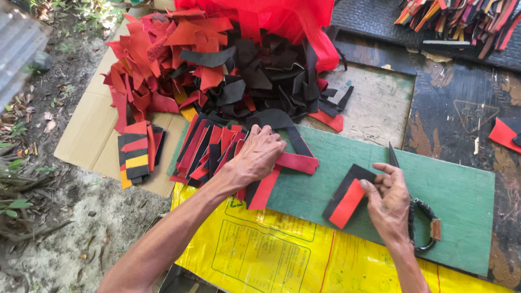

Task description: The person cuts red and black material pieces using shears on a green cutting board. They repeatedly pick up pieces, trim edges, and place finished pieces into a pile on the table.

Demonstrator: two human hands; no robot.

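Right hand [389, 203] fingers clamped on red-black strips [347, 198] and scissors [418, 217]; strips' long axis slants up-right. Left hand [256, 157] fingers spread, pressing strip pile [209, 152] at board [456, 195] left edge. Board right half free.

The left hand [258, 157] lies palm down, fingers spread, arm stretched out across the green board [461, 201]. The right hand [388, 201] sits nearer the board's right end, fingers curled, thumb pressing inward.

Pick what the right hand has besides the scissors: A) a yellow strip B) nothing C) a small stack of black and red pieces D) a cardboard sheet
C: the right hand pinches a small stack of black and red pieces on the green board, with the scissors looped in the same grip.
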